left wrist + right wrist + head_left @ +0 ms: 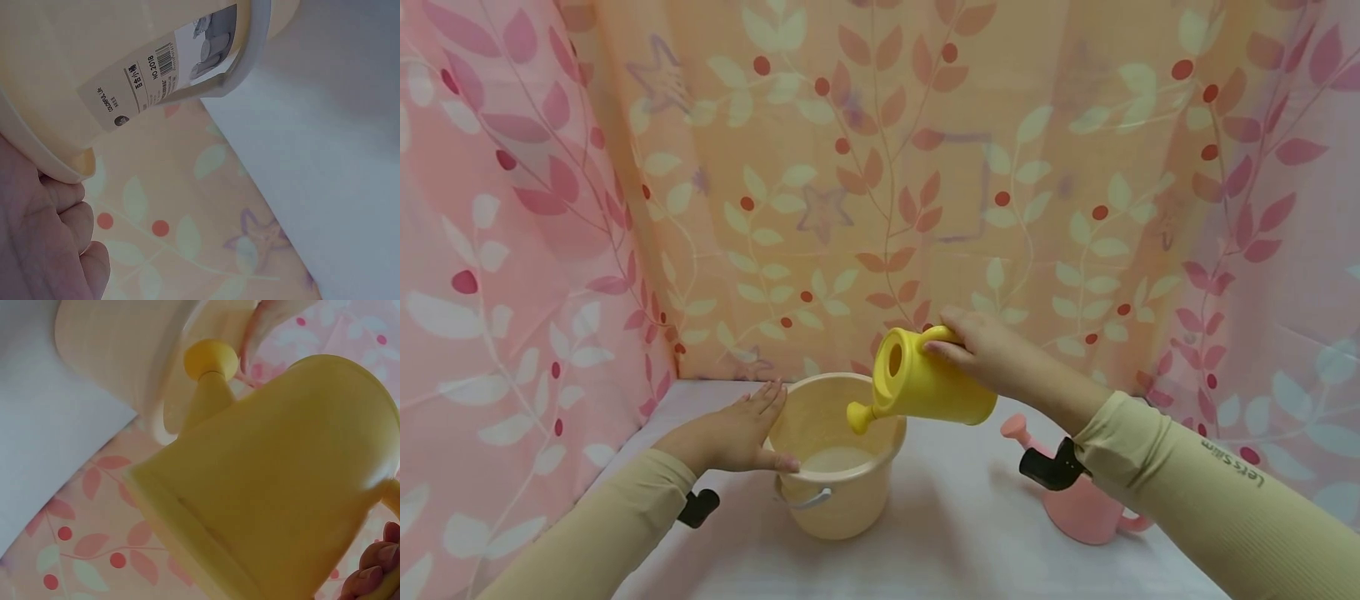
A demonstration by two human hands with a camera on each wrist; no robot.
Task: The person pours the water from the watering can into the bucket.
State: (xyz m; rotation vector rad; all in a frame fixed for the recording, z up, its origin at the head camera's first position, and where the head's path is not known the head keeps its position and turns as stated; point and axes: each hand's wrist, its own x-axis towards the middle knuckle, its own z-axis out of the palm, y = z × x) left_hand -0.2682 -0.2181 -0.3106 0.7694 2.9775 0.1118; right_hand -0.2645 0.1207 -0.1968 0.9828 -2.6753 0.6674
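My right hand (981, 348) grips the handle of a yellow watering can (942, 390). The can is tipped to the left, and its round spout head hangs over the mouth of a cream bucket (844, 508). In the right wrist view, the can's body (281, 469) fills most of the picture, with curled fingers (375, 565) at its handle. My left hand (730, 435) rests against the bucket's left rim, fingers extended and thumb at the near edge. The left wrist view has the bucket's label (156, 75) and its pale handle. No water is visible from the spout.
A pink watering can (1078, 510) stands on the white tabletop (955, 533) to the right, partly hidden by my right forearm and its black wrist mount. Floral curtains (880, 167) enclose the back and both sides.
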